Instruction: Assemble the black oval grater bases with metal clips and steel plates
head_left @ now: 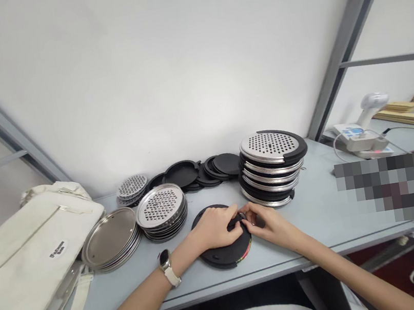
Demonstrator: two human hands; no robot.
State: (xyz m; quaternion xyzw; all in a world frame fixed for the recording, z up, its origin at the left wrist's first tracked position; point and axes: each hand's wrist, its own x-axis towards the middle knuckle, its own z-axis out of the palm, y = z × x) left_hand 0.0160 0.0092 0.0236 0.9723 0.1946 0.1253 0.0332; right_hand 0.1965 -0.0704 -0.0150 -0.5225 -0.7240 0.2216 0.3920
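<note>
A round black disc (222, 255) lies on the table in front of me, a thin red and yellow line showing along its lower right edge. My left hand (218, 227) rests over the disc, thumb and index finger pinched at its upper right. Right beside it, my right hand (262, 221) pinches at the same edge, its fingertips almost touching the left ones. What lies between the fingertips is too small to name. Behind my right hand rises a tall stack of perforated metal discs with black rims (271, 146). Left of the black disc is a stack of perforated metal plates (160, 206).
Plain metal plates (112, 236) are stacked at the left, next to a white bag (31, 254). Black round covers (181, 174) and grater discs (132, 186) lie near the wall. A white device (360, 140) with cables and yellowish bundles (403, 115) stand at the right.
</note>
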